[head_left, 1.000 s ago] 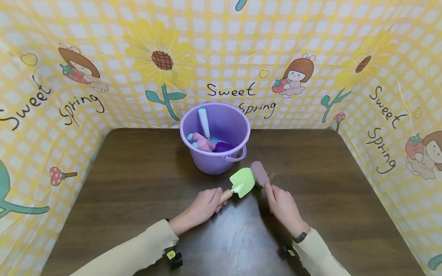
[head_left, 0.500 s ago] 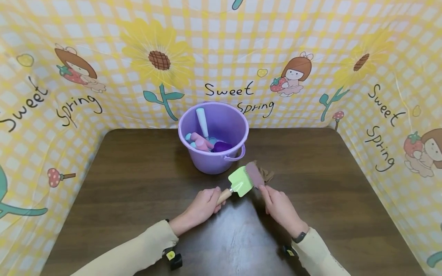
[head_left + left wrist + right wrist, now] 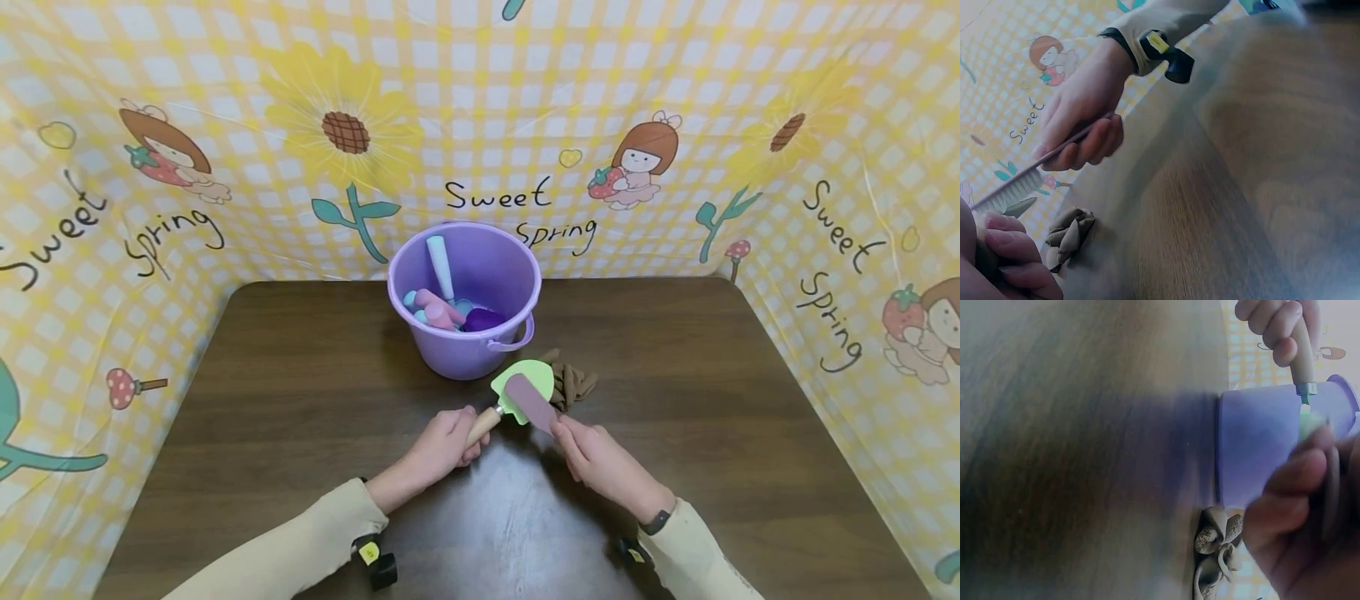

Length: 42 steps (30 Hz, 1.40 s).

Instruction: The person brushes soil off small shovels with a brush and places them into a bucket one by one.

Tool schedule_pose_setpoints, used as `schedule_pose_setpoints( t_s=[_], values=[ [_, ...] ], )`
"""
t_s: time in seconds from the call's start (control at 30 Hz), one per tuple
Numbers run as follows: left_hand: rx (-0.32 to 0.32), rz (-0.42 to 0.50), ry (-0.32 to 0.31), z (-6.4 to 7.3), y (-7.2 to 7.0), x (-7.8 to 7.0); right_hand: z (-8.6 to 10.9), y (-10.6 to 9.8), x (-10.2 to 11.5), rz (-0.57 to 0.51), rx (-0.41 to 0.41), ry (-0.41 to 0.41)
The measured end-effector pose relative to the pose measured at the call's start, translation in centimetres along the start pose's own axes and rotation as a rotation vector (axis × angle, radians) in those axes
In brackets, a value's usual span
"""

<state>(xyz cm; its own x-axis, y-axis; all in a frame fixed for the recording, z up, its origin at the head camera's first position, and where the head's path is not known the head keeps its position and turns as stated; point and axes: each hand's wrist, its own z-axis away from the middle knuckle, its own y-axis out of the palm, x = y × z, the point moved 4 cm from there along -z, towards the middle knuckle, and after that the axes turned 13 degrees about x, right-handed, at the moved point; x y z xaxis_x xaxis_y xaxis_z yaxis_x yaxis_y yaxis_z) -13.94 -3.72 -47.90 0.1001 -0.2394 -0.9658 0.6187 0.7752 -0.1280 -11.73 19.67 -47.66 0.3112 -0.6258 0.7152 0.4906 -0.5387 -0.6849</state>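
My left hand (image 3: 446, 440) grips the wooden handle of a garden trowel (image 3: 483, 425) with a light green blade. In my right hand (image 3: 609, 467) is a mauve brush (image 3: 534, 406), pinched at its near end. Its back faces up and lies over the trowel blade. Pale bristles show beneath the brush (image 3: 1007, 189) in the left wrist view; whether they touch the blade I cannot tell. Just right of the blade, a crumpled brown heap (image 3: 576, 385) rests on the table, perhaps cloth or clay pieces. The right wrist view shows the heap (image 3: 1213, 550) near the bucket.
Behind the trowel stands a purple bucket (image 3: 459, 354) with its handle lowered to the right. Inside are a pale blue handle (image 3: 441, 265), pink pieces (image 3: 438, 312) and a dark purple item (image 3: 483, 319). Patterned yellow cloth (image 3: 480, 125) walls the brown table (image 3: 300, 358) at back and sides.
My right hand has swept the brush leftward from beyond the trowel's tip to over its blade. More of the brown heap shows now. The trowel has hardly moved.
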Motion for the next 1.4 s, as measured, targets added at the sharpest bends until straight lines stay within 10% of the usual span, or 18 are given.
schedule_pose_setpoints(
  t_s=[0.17, 0.5, 0.97, 1.4],
  values=[
    [0.023, 0.111, -0.008, 0.1, 0.2, -0.1, 0.0, -0.2, -0.4, 0.014, -0.015, -0.014],
    [0.074, 0.130, -0.022, 0.6, 0.6, 0.0, 0.4, -1.8, -2.0, -0.022, -0.231, 0.274],
    [0.080, 0.111, -0.020, 0.4, 0.8, 0.2, 0.5, -1.5, -1.4, 0.008, -0.205, 0.217],
    [-0.073, -0.443, 0.189, 2.1, -1.2, -3.3, 1.3, -2.9, -2.5, -0.076, -0.307, 0.363]
  ],
)
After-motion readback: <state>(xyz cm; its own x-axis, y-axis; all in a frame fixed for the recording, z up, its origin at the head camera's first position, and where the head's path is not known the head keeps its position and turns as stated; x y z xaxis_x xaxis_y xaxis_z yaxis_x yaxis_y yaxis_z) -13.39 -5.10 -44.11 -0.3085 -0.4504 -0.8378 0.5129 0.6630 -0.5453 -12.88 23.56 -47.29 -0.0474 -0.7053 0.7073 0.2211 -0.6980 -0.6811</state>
